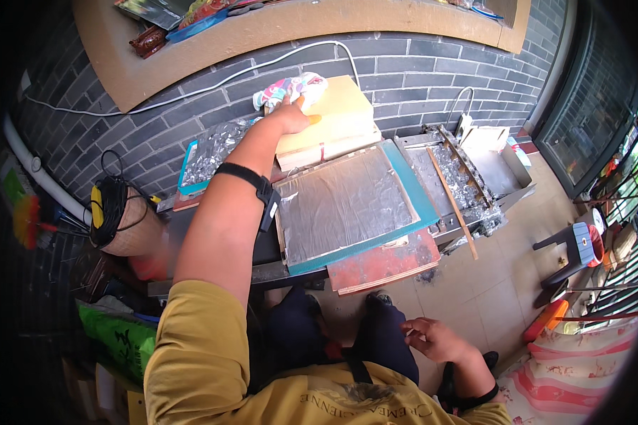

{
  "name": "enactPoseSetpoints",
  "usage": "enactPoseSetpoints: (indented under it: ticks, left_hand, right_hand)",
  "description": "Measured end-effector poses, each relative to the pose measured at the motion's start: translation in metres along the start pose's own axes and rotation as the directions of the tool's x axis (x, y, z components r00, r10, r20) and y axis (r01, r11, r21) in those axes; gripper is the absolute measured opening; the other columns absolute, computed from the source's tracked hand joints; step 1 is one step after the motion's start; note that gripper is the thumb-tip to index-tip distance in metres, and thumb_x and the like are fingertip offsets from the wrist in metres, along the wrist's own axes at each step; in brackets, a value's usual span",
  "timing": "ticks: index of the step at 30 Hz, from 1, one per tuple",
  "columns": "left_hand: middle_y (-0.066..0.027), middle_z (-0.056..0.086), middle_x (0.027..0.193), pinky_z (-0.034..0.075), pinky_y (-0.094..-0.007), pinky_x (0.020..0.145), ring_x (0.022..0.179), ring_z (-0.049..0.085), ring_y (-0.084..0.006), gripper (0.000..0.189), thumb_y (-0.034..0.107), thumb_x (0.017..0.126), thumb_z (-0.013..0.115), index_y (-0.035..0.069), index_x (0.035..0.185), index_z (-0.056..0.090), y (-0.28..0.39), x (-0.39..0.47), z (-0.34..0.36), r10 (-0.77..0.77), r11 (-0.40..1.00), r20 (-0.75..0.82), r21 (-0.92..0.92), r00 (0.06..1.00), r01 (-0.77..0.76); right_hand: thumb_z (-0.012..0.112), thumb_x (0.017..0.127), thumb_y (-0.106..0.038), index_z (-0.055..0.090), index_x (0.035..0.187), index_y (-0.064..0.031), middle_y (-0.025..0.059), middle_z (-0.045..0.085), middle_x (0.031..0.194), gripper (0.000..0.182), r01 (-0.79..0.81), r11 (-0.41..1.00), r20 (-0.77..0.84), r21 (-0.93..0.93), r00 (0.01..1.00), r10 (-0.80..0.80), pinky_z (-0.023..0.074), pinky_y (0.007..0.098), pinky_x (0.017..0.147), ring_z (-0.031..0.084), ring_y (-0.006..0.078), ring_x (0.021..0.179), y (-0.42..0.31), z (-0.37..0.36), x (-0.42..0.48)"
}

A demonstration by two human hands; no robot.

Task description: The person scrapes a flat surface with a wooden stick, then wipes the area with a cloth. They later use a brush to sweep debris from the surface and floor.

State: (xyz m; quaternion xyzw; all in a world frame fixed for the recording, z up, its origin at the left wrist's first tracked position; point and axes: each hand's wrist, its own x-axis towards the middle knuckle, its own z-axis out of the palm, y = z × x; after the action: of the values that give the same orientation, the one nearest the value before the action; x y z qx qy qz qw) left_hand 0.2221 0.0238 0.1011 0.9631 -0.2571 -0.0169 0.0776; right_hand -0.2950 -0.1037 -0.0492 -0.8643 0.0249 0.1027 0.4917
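Note:
My left hand (292, 118) reaches to the back of the bench, its fingers on a crumpled patterned cloth (312, 85) that lies on a stack of yellowish sheets (345, 114). Orange covers show on some fingertips. Whether the fingers grip the cloth cannot be made out. In front of the stack, a wrinkled silvery foil sheet (345, 207) lies on a teal corrugated board (430, 213). My right hand (430, 337) hangs low by my right thigh, fingers bent, away from the bench; no object shows in it.
Left of the stack is a teal tray (187, 183) of foil scraps. A red board (388, 263) juts from the bench's front. At right are a metal tray with scraps, a wooden stick (452, 204) and a metal box (497, 172). A blue-grey stool (577, 247) stands on the floor.

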Motion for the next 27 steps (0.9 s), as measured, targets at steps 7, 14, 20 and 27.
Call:
enactPoseSetpoints:
  ticks: [7, 14, 20, 27]
  left_hand:
    - [-0.0297, 0.026, 0.149, 0.031, -0.0453, 0.109, 0.135, 0.034, -0.04, 0.078, 0.055, 0.092, 0.047, -0.002, 0.142, 0.033, 0.068, -0.112, -0.037, 0.297, 0.104, -0.094, -0.986, 0.95, -0.13]
    - [-0.0312, 0.014, 0.152, 0.015, -0.0554, 0.114, 0.141, 0.014, -0.0465, 0.082, 0.059, 0.094, 0.033, -0.001, 0.148, 0.019, 0.092, -0.25, -0.02, 0.615, -0.704, -0.232, -0.593, 0.754, 0.391]
    - [-0.035, 0.012, 0.15, 0.011, -0.0563, 0.114, 0.142, 0.013, -0.0454, 0.087, 0.065, 0.09, 0.036, -0.001, 0.147, 0.022, 0.118, -0.292, -0.013, 0.523, -0.773, -0.238, -0.537, 0.818, 0.338]
    - [-0.0367, -0.001, 0.15, 0.005, -0.0535, 0.116, 0.144, 0.001, -0.0435, 0.091, 0.065, 0.088, 0.042, 0.003, 0.149, 0.014, 0.09, -0.301, -0.009, 0.577, -0.782, -0.297, -0.469, 0.761, 0.41]
  right_hand:
    - [0.053, 0.095, -0.008, 0.062, 0.094, -0.001, 0.0171, 0.065, 0.092, 0.012, 0.214, 0.974, -0.283, 0.076, 0.941, -0.184, 0.0514, 0.0345, 0.071, 0.065, 0.0301, 0.078, -0.054, -0.025, 0.025]
    - [0.057, 0.085, 0.0, 0.054, 0.122, 0.0015, 0.0201, 0.056, 0.119, 0.038, 0.57, 0.68, -0.569, -0.461, 0.398, -0.72, 0.0432, 0.0398, 0.097, 0.054, 0.0351, 0.115, -0.183, -0.04, 0.071]
    - [0.057, 0.09, -0.023, 0.048, 0.13, 0.0036, 0.0234, 0.053, 0.13, 0.049, 0.385, 0.758, -0.676, -0.526, 0.352, -0.647, 0.0303, 0.0483, 0.109, 0.048, 0.0413, 0.123, -0.15, -0.055, 0.132]
    - [0.06, 0.089, -0.005, 0.06, 0.116, 0.0008, 0.0216, 0.064, 0.11, 0.028, 0.432, 0.736, -0.744, -0.521, 0.192, -0.64, 0.0462, 0.0386, 0.093, 0.061, 0.0362, 0.107, -0.167, -0.047, 0.11]
